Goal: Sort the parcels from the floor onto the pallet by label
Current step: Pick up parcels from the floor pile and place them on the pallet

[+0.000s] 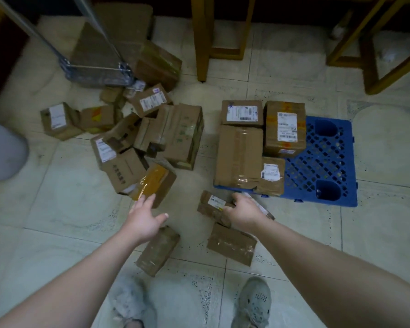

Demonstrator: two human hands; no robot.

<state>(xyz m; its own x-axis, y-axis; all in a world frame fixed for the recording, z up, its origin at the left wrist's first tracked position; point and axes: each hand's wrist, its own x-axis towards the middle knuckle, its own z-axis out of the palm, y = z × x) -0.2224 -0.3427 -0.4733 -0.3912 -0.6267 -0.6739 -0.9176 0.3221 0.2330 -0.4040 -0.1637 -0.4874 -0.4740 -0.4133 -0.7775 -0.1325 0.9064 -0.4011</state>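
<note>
Two grey shoes (253,304) stand at the near edge of the tiled floor (57,209), with two bare forearms reaching out above them. Just past the shoes, two unlabelled brown boxes lie on the floor: a tape-wrapped box (158,250) under the left wrist and a flat box (231,243) under the right.

The right hand (243,210) curls its fingers round one end of a small parcel (213,205). This parcel is creased brown card with a white label on top, and it sits just off the near-left corner of the blue pallet (327,157). The left hand (145,218) is spread and holds nothing. Its fingertips reach the near edge of an amber-taped parcel (153,183), though I cannot tell whether they touch it.

Beyond that parcel, a loose heap of parcels (140,133) sprawls tilted and overlapping, some showing white labels.

Four boxes fill the left side of the pallet:
- a long plain box (238,157) with clear tape, along the left edge
- a little labelled box (271,176) beside it at the near edge
- a wide labelled box (242,113) at the far-left corner
- an orange-marked box (284,129) with a tall white label, next to that

The pallet's right side shows bare lattice.

Farthest off stand wooden legs (201,39) and a metal frame (97,69).
</note>
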